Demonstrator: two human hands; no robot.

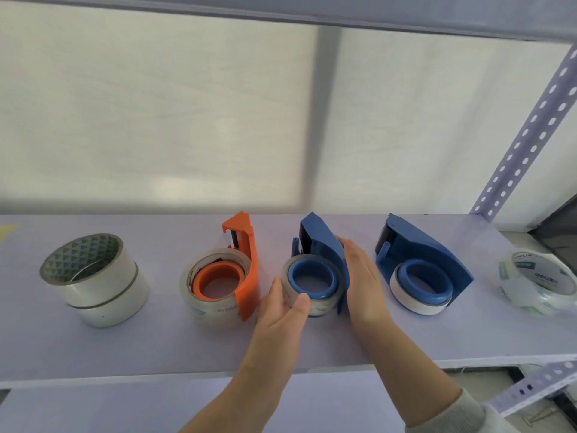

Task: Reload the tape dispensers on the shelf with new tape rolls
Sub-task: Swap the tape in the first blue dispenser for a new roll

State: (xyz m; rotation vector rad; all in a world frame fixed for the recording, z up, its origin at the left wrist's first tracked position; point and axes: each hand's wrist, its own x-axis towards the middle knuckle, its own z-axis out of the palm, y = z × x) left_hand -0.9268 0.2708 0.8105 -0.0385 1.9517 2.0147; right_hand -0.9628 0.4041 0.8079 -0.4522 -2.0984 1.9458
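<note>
Seating a clear tape roll [312, 293] on the middle blue dispenser [324, 245] looks like the step in hand. From the head camera, the left hand [282, 303] pinches the roll's near edge, and the right hand [363, 276] lies flat against the dispenser's side, clasping nothing. It rests on the shelf [312, 345] between the orange dispenser [246, 267] and the right blue dispenser [427, 260]. Next I'd guess threading the tape end toward the cutter.
</note>
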